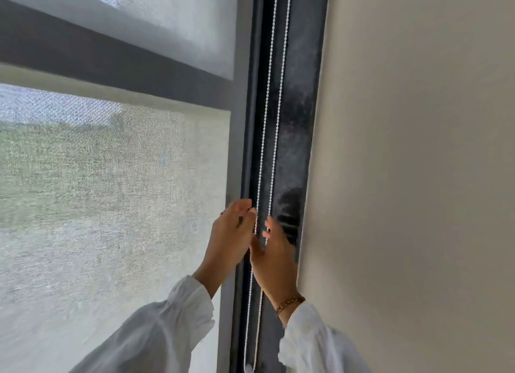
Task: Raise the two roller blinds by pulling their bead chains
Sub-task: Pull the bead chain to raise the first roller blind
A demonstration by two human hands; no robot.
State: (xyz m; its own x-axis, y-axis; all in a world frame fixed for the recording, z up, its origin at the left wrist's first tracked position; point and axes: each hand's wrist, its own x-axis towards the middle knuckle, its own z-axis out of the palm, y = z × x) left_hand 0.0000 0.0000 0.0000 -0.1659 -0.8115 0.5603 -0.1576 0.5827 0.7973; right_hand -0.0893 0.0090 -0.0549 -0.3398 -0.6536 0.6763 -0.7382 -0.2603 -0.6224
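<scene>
Reaching up in white sleeves, the left hand (231,230) pinches the bead chain (269,116); the right hand (274,257) sits half-open beside its other strand, grip unclear. Both white strands climb the dark frame (295,138), tops cut off, beside a sheer, translucent roller blind (111,191).

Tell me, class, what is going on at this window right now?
A person in white sleeves is working the white bead chain that hangs down the dark window frame. The left hand pinches the left strand with its fingers, while the right hand sits at the right strand. The sheer roller blind covers the glass.
</scene>
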